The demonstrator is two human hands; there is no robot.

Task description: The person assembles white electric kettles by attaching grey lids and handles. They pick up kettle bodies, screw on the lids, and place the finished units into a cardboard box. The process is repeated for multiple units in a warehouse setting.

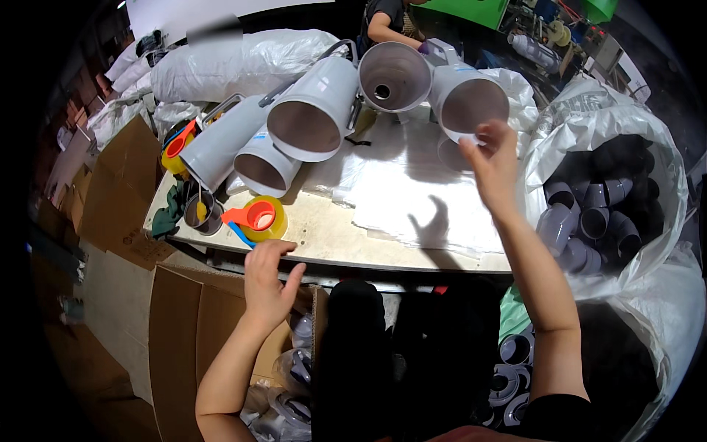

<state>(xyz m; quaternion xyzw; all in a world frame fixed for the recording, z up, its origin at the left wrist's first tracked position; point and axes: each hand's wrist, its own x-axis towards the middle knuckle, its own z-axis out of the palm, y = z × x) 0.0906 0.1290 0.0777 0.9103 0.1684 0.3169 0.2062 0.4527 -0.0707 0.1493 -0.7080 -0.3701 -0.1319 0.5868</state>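
Observation:
My left hand point(269, 280) is open above the front edge of the worktable point(324, 247), fingers apart, with nothing in it. Just beyond it lies a roll of yellow tape point(278, 221) with a red-orange tape dispenser point(239, 215). My right hand point(492, 162) is raised over the table's right side, thumb and fingers apart and slightly blurred. Behind its fingertips a wide grey pipe point(449, 88) lies with its mouth toward me. Flat white plastic bags point(412, 199) are stacked at the table's middle, under the right hand's shadow. More grey pipes with handles point(317, 103) lie along the back.
A grey cup point(212, 219) holding a yellow-handled tool stands at the table's left. An open cardboard box point(177, 317) containing bagged grey parts sits below my left arm. At right, a white sack point(663, 191) holds grey elbow fittings point(560, 221). Another person's arm point(387, 31) shows behind the table.

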